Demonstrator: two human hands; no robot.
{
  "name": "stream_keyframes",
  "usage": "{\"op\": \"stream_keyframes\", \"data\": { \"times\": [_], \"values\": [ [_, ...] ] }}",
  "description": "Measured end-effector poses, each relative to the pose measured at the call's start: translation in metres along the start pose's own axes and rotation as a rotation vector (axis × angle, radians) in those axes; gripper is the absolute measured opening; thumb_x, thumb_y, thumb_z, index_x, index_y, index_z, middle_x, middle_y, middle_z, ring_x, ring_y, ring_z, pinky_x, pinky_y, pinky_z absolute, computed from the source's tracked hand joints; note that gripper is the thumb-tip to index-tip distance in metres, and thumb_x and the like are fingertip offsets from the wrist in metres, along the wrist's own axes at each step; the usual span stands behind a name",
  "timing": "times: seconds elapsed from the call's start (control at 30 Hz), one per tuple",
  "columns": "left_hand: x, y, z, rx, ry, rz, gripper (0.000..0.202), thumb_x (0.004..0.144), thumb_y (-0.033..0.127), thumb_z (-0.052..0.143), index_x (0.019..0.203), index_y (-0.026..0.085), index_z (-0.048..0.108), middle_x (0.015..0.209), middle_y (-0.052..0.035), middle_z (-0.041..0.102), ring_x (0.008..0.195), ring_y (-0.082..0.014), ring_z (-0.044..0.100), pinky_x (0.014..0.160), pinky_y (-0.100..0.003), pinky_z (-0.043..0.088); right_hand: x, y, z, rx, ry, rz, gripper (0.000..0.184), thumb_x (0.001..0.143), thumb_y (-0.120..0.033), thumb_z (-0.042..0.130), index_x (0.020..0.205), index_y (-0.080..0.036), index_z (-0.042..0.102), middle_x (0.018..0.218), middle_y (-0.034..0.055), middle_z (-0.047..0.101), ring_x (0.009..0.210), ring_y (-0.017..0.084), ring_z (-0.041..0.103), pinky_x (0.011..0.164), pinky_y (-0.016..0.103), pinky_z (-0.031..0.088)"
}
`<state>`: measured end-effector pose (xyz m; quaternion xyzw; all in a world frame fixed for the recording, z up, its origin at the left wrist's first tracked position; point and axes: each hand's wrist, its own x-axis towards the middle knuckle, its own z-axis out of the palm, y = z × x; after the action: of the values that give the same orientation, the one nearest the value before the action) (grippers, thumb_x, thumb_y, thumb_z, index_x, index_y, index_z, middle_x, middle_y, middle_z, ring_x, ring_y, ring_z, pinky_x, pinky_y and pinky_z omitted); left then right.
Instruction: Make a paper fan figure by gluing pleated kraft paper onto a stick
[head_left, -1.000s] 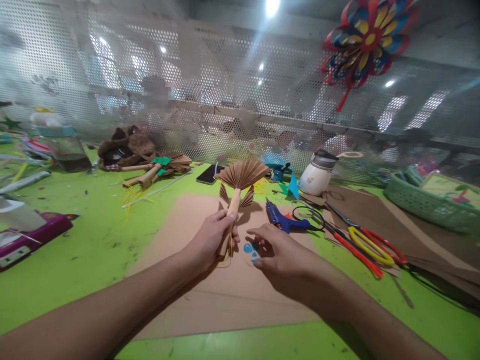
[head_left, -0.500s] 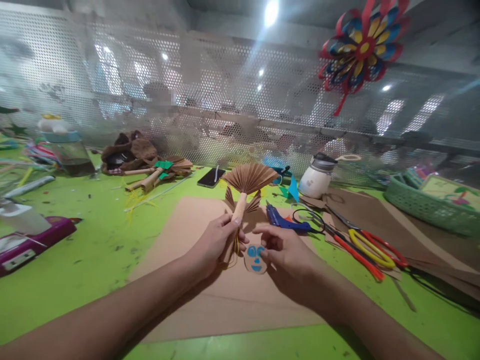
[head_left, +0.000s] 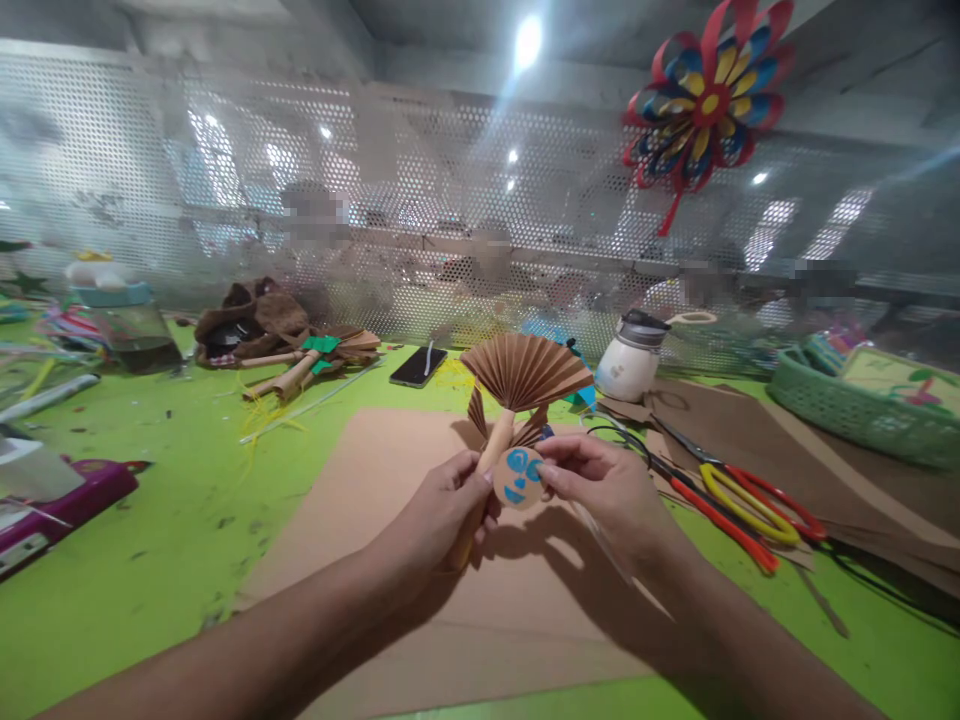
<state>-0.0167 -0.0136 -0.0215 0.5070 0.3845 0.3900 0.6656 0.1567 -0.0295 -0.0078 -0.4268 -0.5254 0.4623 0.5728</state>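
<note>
My left hand (head_left: 450,510) is closed around the rolled paper stem of a brown paper figure (head_left: 525,372), whose pleated fan spreads at the top with smaller folded fans at its sides. Between the fingertips of my right hand (head_left: 607,490) is a round paper face (head_left: 516,490) with blue eyes, nose and mouth. The face is held up against the stem, close to my left thumb; whether it touches cannot be made out. Below both hands lies a sheet of brown cardboard (head_left: 360,600). A blue glue gun is mostly hidden behind my right hand.
Scissors (head_left: 750,500) with red and yellow handles lie at right beside brown paper sheets (head_left: 735,430). A white jar (head_left: 632,355), a phone (head_left: 418,367) and another paper figure (head_left: 311,360) stand or lie farther back. A green basket (head_left: 862,405) is at far right, a purple power strip (head_left: 75,510) at left.
My right hand has lifted the paper face from the cardboard up to the figure's stem. My left hand still grips the figure, which has shifted slightly right and tilted.
</note>
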Motion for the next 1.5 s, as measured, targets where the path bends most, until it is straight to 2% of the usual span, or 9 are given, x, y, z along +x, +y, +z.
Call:
{"op": "stream_keyframes", "data": {
  "times": [0.13,0.23,0.33,0.53,0.73,1.03,1.3,1.5],
  "values": [
    [-0.007,0.003,0.008,-0.095,-0.032,-0.036,0.012,0.078,0.027,0.058,0.082,0.017,0.051,0.060,0.0030,0.049,0.043,-0.0065,0.043,0.040,-0.017,0.035,0.000,0.000,0.000,-0.031,0.060,-0.090,0.021,0.069,-0.031,0.075,0.084,-0.018,0.070,0.080,0.0035,0.069,0.071,0.016,0.062,0.066,0.030,0.054],
    [-0.012,0.003,0.012,-0.148,-0.064,-0.056,0.016,0.079,0.030,0.060,0.084,0.018,0.051,0.062,0.0033,0.049,0.046,-0.0058,0.044,0.043,-0.017,0.036,0.000,-0.001,0.001,-0.096,0.116,-0.168,0.018,0.071,-0.030,0.073,0.085,-0.019,0.070,0.080,0.0034,0.069,0.069,0.015,0.062,0.066,0.029,0.053],
    [-0.012,0.002,0.012,-0.110,-0.086,-0.062,0.019,0.081,0.034,0.060,0.080,0.018,0.049,0.063,0.0029,0.049,0.046,-0.0068,0.046,0.043,-0.018,0.035,-0.001,-0.003,0.003,-0.141,0.144,-0.199,0.017,0.074,-0.030,0.071,0.086,-0.019,0.070,0.082,0.0036,0.069,0.066,0.015,0.061,0.065,0.029,0.053],
    [-0.009,0.000,0.009,-0.026,-0.132,-0.066,0.024,0.082,0.040,0.057,0.075,0.019,0.048,0.062,0.0019,0.051,0.046,-0.0089,0.048,0.043,-0.021,0.036,0.000,-0.003,0.003,-0.188,0.169,-0.195,0.017,0.074,-0.029,0.070,0.086,-0.017,0.068,0.073,0.0017,0.067,0.062,0.013,0.059,0.060,0.026,0.050],
    [-0.012,0.002,0.013,-0.033,-0.101,-0.044,0.019,0.084,0.035,0.055,0.078,0.018,0.049,0.063,0.0022,0.050,0.048,-0.0084,0.048,0.045,-0.020,0.035,0.000,-0.002,0.003,-0.211,0.166,-0.180,0.016,0.074,-0.029,0.070,0.085,-0.017,0.068,0.072,0.0018,0.067,0.062,0.014,0.059,0.060,0.026,0.050],
    [-0.014,0.001,0.012,-0.024,-0.127,-0.056,0.016,0.083,0.032,0.053,0.077,0.019,0.047,0.061,0.0026,0.049,0.048,-0.0086,0.047,0.046,-0.021,0.036,0.000,0.000,0.005,-0.243,0.195,-0.195,0.015,0.074,-0.028,0.069,0.084,-0.017,0.068,0.076,0.0043,0.068,0.064,0.015,0.059,0.062,0.028,0.050],
    [-0.007,0.000,0.010,0.048,-0.112,-0.079,0.027,0.084,0.045,0.053,0.078,0.019,0.046,0.058,0.0045,0.049,0.045,-0.0071,0.045,0.042,-0.019,0.033,0.000,-0.003,0.008,-0.240,0.198,-0.177,0.013,0.074,-0.025,0.068,0.082,-0.016,0.068,0.075,0.0045,0.067,0.064,0.015,0.059,0.062,0.028,0.049],
    [-0.008,-0.001,0.010,0.053,-0.096,-0.081,0.027,0.085,0.045,0.052,0.080,0.019,0.047,0.058,0.0046,0.049,0.044,-0.0066,0.045,0.041,-0.018,0.032,0.000,-0.004,0.009,-0.261,0.203,-0.170,0.011,0.074,-0.023,0.067,0.082,-0.016,0.068,0.078,0.0049,0.068,0.065,0.015,0.059,0.063,0.028,0.048]
  ]
}}
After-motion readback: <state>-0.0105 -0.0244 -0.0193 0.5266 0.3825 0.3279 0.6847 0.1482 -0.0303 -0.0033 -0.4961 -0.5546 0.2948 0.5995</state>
